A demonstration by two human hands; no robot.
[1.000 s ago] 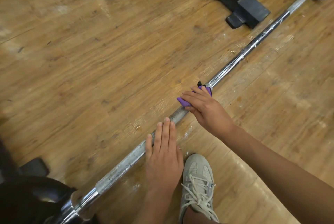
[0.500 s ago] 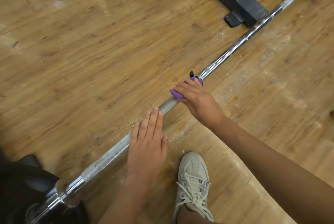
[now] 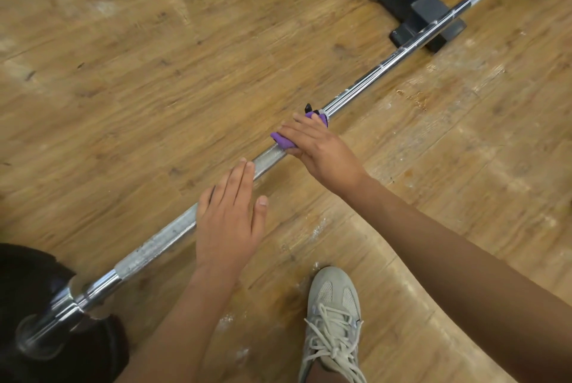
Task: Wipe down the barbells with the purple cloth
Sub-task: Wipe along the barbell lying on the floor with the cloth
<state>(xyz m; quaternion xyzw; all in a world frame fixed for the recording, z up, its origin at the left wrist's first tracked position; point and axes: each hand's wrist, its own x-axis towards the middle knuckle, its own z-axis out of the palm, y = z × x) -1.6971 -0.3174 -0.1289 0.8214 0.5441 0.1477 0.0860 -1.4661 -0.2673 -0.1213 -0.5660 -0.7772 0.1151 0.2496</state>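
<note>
The left hand [image 3: 227,224] has turned a little since a second ago, its thumb now spread clear of the barbell [image 3: 161,240], while the right hand [image 3: 322,153] stays where the rough grip section meets the smooth chrome. So the wipe has hardly advanced, and most of the far length probably remains to be done. The right hand curls round the purple cloth [image 3: 283,142], clamping it on the barbell, which lies on the floor [image 3: 154,73]. The left hand lies flat, fingers straight, resting on the barbell.
</note>
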